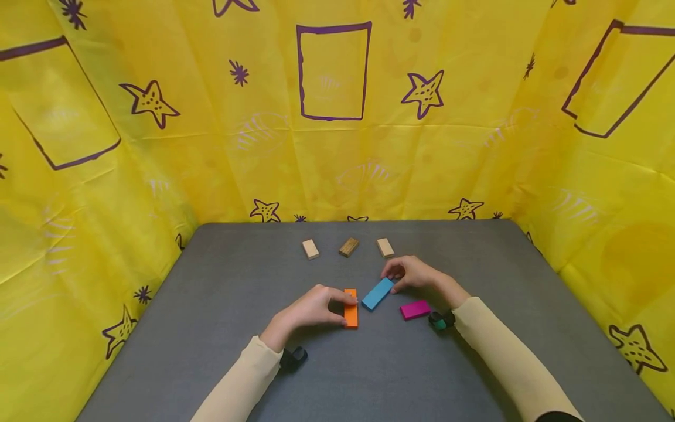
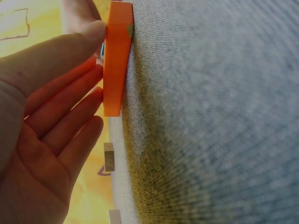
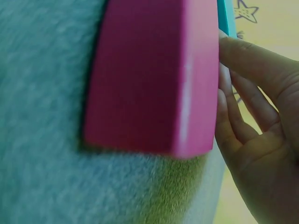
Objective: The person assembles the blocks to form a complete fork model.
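An orange block point(image 1: 350, 316) lies lengthwise before me on the grey table. My left hand point(image 1: 315, 306) pinches it, thumb at its near end and fingertips over its far half; the left wrist view shows the thumb and fingers right at the orange block point(image 2: 117, 60). Just to its right is a blue block point(image 1: 377, 295), set at a slant. My right hand point(image 1: 416, 274) pinches its far right end between thumb and fingers. A magenta block point(image 1: 415, 310) rests below the right hand, near the wrist, and in the right wrist view this magenta block point(image 3: 140, 79) covers part of the fingers.
Toward the back of the grey table point(image 1: 237, 264) lie three small wooden blocks: a pale one point(image 1: 310, 249), a darker brown one point(image 1: 348, 247) and another pale one point(image 1: 385, 247). A yellow patterned cloth point(image 1: 337, 152) hangs behind and along both sides.
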{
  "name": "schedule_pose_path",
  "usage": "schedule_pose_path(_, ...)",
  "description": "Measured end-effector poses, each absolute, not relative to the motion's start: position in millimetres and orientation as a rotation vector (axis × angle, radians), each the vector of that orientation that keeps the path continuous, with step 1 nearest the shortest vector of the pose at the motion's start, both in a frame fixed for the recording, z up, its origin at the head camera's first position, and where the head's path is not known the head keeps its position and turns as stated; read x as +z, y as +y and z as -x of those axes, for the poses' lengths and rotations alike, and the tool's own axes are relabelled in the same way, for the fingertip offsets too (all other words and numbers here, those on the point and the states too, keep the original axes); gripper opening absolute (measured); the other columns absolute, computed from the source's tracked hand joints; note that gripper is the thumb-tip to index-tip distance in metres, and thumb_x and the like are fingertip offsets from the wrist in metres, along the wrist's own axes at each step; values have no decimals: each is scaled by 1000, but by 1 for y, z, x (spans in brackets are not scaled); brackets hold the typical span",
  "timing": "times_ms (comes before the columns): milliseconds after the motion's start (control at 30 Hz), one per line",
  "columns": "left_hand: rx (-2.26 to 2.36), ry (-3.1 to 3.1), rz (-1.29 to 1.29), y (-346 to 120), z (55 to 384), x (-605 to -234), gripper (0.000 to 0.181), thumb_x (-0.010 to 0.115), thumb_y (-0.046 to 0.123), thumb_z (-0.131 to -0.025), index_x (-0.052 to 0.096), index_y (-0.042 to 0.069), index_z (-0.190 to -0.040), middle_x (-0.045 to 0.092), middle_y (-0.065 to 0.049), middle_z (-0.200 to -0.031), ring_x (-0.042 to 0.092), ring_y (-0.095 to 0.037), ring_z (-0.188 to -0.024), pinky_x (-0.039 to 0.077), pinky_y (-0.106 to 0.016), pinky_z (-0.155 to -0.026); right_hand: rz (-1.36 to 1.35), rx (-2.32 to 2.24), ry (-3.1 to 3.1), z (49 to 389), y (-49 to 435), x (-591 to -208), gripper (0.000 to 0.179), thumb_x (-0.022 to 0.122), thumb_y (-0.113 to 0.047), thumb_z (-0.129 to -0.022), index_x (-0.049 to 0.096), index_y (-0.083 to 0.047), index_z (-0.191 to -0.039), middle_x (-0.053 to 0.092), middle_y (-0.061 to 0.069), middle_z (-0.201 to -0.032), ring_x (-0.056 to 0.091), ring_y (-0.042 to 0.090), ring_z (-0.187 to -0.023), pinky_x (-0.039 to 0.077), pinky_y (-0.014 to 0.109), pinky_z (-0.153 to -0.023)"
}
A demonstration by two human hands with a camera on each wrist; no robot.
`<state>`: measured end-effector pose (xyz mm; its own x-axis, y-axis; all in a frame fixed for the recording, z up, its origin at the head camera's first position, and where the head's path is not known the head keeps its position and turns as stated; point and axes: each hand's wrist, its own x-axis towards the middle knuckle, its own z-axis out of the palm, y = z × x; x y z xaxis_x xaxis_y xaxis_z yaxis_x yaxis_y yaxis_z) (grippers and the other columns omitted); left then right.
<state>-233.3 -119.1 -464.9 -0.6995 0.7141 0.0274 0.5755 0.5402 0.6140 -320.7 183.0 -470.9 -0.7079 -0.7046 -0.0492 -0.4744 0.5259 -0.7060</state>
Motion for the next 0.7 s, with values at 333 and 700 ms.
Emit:
schedule_pose_path(333, 895, 2555, -1095, -119, 234, -465, 46, 77, 27, -79, 66, 22, -123, 64, 12, -121, 57, -6, -114, 46, -30, -99, 900, -993, 2485, 315, 192, -469, 31, 84, -24, -70, 70, -19, -98, 68, -3, -96, 63, 12, -87, 53, 26, -81)
schedule_pose_path(700, 895, 2554, -1074, -119, 233, -465, 46, 78, 27, -78, 66, 23, -122, 64, 13, -120, 57, -5, -114, 46, -30, -100, 836, -1029, 2552, 308, 202, -470, 32, 85, -25, -69, 70, -17, -96, 70, -3, -91, 65, 11, -84, 54, 24, -78)
